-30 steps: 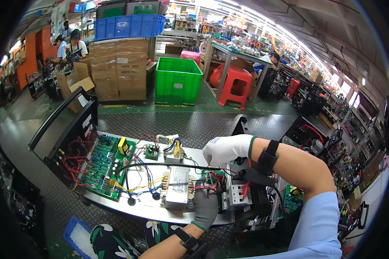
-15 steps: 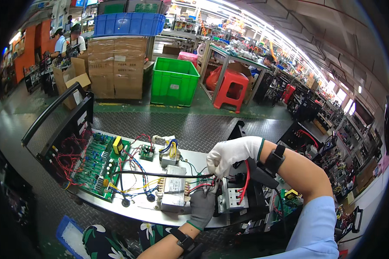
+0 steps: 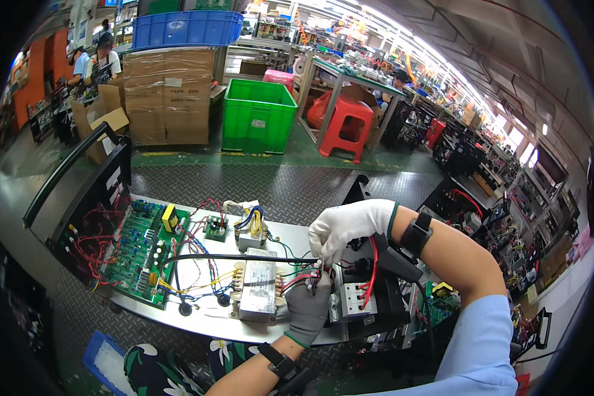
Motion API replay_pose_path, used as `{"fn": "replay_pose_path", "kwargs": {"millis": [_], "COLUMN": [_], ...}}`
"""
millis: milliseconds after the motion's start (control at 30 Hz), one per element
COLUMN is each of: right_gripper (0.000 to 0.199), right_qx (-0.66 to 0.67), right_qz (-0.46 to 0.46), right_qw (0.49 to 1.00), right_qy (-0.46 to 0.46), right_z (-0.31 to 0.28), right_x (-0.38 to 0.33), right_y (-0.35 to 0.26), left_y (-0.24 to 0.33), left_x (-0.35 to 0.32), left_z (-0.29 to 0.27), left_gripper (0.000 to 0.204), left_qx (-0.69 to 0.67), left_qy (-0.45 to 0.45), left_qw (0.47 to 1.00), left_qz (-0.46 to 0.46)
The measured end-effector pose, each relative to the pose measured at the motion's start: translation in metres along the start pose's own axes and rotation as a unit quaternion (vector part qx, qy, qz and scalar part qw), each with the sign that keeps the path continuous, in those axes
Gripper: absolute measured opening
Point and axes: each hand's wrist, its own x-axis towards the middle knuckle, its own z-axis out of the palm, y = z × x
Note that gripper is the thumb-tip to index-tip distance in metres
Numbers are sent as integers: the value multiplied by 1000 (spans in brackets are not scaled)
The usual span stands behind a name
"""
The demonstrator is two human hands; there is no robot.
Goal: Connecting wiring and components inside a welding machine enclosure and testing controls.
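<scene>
My right hand, in a white glove, is closed with its fingertips pinched over a wire bundle beside the breaker. My left hand, in a grey glove, is closed on the same bundle from below. Red and black wires run from the transformer into the left fingers. A long black cable passes above the transformer to the fingertips. Small pale pieces show between the hands, too small to name. The white circuit breaker with red leads sits just right of my hands.
The metal chassis plate carries a green circuit board and a black handled panel on the left. A second opened unit stands to the right. Beyond are a green bin, a red stool and a carton.
The whole view has shifted slightly. My hands stay at the wires beside the breaker; the right fingers sit a little differently, and pale pieces now show more plainly between the hands.
</scene>
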Motion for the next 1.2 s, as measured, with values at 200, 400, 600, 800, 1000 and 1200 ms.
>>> {"fn": "replay_pose_path", "kwargs": {"millis": [200,400,600,800,1000,1200], "right_gripper": [17,18,17,19,19,19], "right_qx": [-7,-22,12,44,72,50], "right_qz": [13,4,21,17,3,-3], "right_qw": [1000,1000,1000,999,997,999], "right_qy": [-8,-1,15,13,13,9], "right_z": [-5,-4,-4,-6,-9,-9], "right_x": [4,4,4,5,8,7], "right_y": [1,2,0,2,10,8], "left_y": [19,6,8,9,1,7], "left_x": [8,7,7,8,9,8], "left_z": [0,3,-1,-2,2,-3], "left_gripper": [29,34,30,27,24,22], "left_qx": [-43,-65,-114,-170,-196,-209], "left_qy": [1,-8,-40,-52,-34,-51], "left_qw": [998,996,987,977,974,968], "left_qz": [-45,-65,-108,-116,-104,-128]}}
